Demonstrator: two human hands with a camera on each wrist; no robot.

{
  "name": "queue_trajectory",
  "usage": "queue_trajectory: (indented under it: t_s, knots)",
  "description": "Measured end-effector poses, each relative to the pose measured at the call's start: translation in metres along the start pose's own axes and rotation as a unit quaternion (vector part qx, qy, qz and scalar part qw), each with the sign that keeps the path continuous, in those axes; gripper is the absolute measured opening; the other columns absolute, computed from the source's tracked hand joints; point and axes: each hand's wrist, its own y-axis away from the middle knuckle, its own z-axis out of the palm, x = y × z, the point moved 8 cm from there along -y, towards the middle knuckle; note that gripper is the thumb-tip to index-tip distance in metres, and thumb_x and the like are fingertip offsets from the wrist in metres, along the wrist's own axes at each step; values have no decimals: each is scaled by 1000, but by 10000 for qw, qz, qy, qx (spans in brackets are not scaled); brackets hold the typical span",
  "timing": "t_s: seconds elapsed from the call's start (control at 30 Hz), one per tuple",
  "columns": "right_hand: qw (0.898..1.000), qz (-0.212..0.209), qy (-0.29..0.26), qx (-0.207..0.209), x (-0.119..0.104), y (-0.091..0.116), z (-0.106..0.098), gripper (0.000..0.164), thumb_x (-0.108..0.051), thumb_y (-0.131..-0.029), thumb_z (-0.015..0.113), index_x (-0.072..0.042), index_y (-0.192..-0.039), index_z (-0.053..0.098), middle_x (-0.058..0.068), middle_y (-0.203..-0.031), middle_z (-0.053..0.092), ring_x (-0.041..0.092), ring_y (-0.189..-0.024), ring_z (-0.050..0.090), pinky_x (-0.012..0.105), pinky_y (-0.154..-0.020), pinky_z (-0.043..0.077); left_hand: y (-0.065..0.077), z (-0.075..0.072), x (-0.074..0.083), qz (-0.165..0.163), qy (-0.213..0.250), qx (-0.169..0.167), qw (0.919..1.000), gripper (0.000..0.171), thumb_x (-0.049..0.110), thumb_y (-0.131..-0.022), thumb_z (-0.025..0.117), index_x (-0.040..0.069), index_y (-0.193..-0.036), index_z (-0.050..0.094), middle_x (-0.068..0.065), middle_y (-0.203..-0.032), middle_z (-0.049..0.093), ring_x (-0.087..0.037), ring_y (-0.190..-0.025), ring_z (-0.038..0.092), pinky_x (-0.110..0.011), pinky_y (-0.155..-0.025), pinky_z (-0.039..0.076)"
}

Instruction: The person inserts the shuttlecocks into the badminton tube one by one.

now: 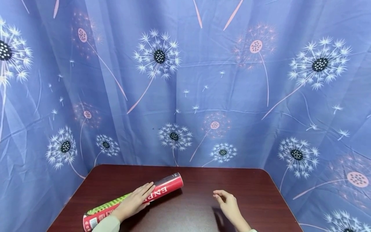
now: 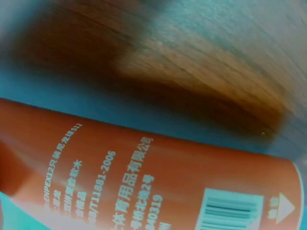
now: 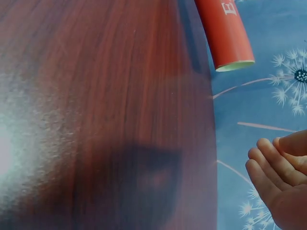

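Note:
My left hand [image 1: 134, 200] lies across the middle of a long red, green and black shuttlecock tube [image 1: 166, 186] and grips it, with fingers over the top and thumb on the near side. The tube slants from lower left to upper right, and its right end stands above its shadow. Printed text and a barcode show on the red side of the tube [image 2: 144, 167] in the left wrist view. To the right, my right hand [image 1: 230, 206] hovers over the table with loosely bent fingers and holds nothing. In the right wrist view, the tube's pale-rimmed end [image 3: 232, 48] is apart from this hand [image 3: 283, 177].
Under both hands is a dark reddish-brown wooden table [image 1: 179, 216] with rounded far corners. A blue curtain [image 1: 197, 90] with dandelion prints hangs behind it and along both sides. Bright glare [image 3: 14, 153] shows on the tabletop in the right wrist view.

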Motion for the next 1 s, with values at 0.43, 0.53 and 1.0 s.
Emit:
queue_trajectory:
  t_s: [0.43, 0.53, 1.0]
  knots:
    - [9999, -56, 139, 27, 4, 8, -2, 16, 10, -81, 68, -4, -85, 73, 6, -75, 72, 9, -65, 66, 18, -56, 51, 12, 17, -29, -541, -142, -294, 9980, 71, 16, -73, 83, -5, -133, 52, -25, -135, 51, -41, -117, 54, -51, -91, 49]
    - [9998, -161, 125, 34, 2, 7, -2, 16, 9, -81, 68, -5, -86, 73, 7, -75, 72, 10, -65, 66, 17, -56, 50, 14, 15, -29, -562, -139, -247, 9980, 71, 15, -71, 84, -6, -132, 53, -25, -135, 51, -41, -117, 55, -51, -91, 49]
    - [9987, -286, 417, -44, 3, 12, -12, 15, 7, -83, 67, -4, -93, 72, 8, -85, 72, 4, -71, 64, 22, -60, 54, 21, 24, -29, -846, -443, -411, 9946, 73, 25, -78, 78, 4, -141, 47, -16, -143, 47, -32, -133, 42, -50, -99, 41]
